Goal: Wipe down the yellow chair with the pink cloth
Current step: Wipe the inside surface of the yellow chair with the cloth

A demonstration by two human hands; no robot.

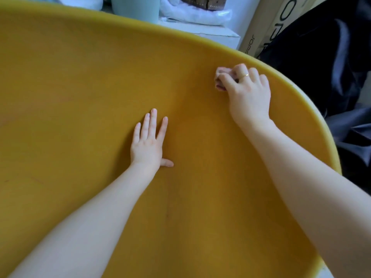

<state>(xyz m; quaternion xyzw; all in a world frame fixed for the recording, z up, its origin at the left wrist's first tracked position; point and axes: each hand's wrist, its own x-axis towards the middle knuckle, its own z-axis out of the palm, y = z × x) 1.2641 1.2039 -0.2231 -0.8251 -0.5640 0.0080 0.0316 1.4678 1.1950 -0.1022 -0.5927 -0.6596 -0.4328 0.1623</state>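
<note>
The yellow chair (80, 97) fills most of the view, its curved shell seen from close above. My right hand (248, 93) grips a bunched pink cloth (220, 74) and holds it against the chair just inside the upper right rim; a ring shows on one finger. Only a small part of the cloth peeks out past the fingers. My left hand (149, 140) lies flat on the middle of the shell with straight, spread fingers and holds nothing.
Beyond the chair's rim at the top stand a pale green bin (135, 8), white bags (192, 13) and a white box. A cardboard box (267, 27) leans at the upper right, beside dark shiny fabric (331, 63).
</note>
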